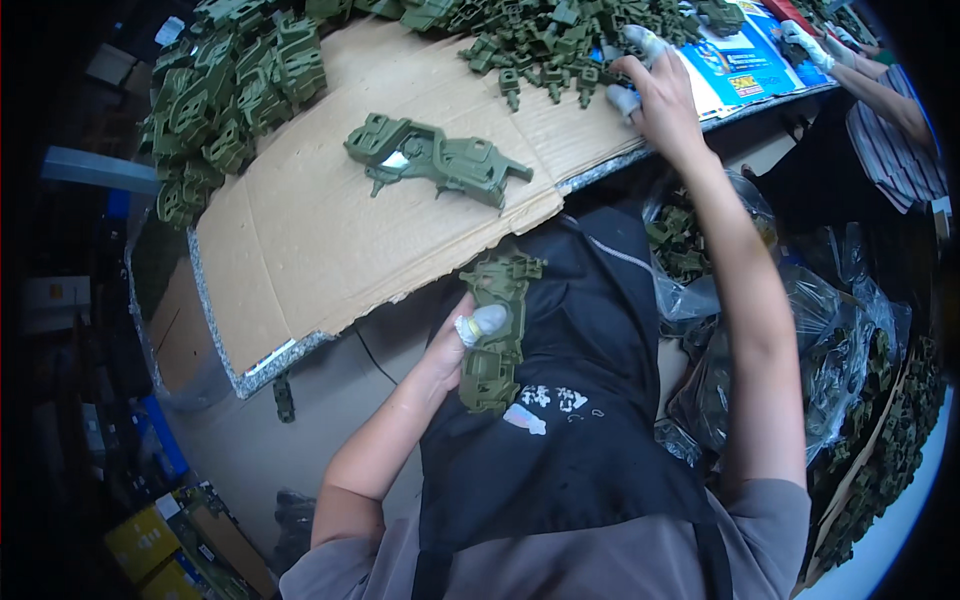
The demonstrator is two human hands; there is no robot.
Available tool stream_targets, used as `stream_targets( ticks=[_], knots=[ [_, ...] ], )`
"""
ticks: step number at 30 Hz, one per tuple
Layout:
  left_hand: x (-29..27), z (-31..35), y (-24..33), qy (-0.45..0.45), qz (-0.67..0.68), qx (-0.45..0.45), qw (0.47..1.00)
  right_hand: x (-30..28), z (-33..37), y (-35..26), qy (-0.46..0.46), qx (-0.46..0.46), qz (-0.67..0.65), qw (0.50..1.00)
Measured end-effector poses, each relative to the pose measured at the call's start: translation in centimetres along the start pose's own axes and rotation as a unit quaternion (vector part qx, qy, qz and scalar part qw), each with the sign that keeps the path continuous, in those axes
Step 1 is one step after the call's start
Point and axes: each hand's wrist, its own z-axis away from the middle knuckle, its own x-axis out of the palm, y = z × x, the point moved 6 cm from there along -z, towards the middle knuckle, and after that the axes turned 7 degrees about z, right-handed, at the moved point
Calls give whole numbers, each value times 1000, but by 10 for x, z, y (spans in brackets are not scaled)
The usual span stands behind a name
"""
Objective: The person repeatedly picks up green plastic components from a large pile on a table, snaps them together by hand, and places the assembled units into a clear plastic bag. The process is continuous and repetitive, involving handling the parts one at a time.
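Observation:
My left hand (467, 332), its thumb in a pale finger cover, grips a long dark-green moulded plastic part (494, 365) in front of the black apron. The thumb lies across the part's middle, and the other fingers are mostly hidden behind it. At the table's far right, my right hand (664, 98) reaches to the edge of a heap of small green plastic pieces (545, 50). Grey covers sit on its fingertips, and thumb and forefinger are apart, with no piece visible between them. A similar long green part (440, 162) lies alone on the cardboard-covered table (300, 230).
Larger green parts (245, 85) are heaped at the table's left. Printed blue sheets (735, 75) lie by the right edge. Clear plastic bags (790, 350) of green pieces stand at lower right. Another person's gloved hand (805, 45) works at upper right.

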Motion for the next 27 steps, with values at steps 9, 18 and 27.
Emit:
stream_targets(
  ticks=[9, 18, 27],
  knots=[
    [-32, 31, -42, 40, 161, -10, 986, -95, 51, -104, -214, -19, -422, 881],
    [-13, 33, -34, 63, 53, 16, 996, -106, 129, -209, -462, -112, -454, 753],
    [-15, 31, -40, 69, 73, 4, 995, -102, 132, -221, -479, -136, -443, 746]
  ],
)
